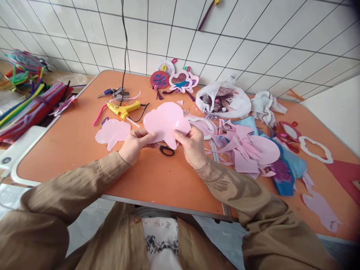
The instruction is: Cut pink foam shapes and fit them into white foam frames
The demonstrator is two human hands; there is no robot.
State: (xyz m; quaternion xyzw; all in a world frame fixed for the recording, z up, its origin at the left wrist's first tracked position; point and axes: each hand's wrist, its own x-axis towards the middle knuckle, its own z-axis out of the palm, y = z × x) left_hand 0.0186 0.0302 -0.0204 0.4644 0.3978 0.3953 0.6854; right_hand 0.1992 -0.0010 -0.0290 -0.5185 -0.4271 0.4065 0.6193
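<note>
Between both hands I hold a pink cut-out (pixel 165 120) with a wavy, cloud-like outline, raised above the orange table. My left hand (pixel 137 144) pinches its lower left edge, thumb on top. On the lower right edge my right hand (pixel 191 144) does the same. Beneath the cut-out, the black handle loop of a pair of scissors (pixel 167 151) shows; the rest of the scissors is hidden. A second pink cut-out (pixel 114 132) of similar shape lies left of my left hand. Behind it rests a yellow glue gun (pixel 123 109).
Pink scraps (pixel 242 150) pile up at right, beside blue cloth (pixel 295 161) and a white wavy frame (pixel 316 149). Against the tiled wall are finished ornaments (pixel 180 80) and a white plastic bag (pixel 239 105). Keys (pixel 119 92) lie at back left. A black cord (pixel 125 48) hangs down.
</note>
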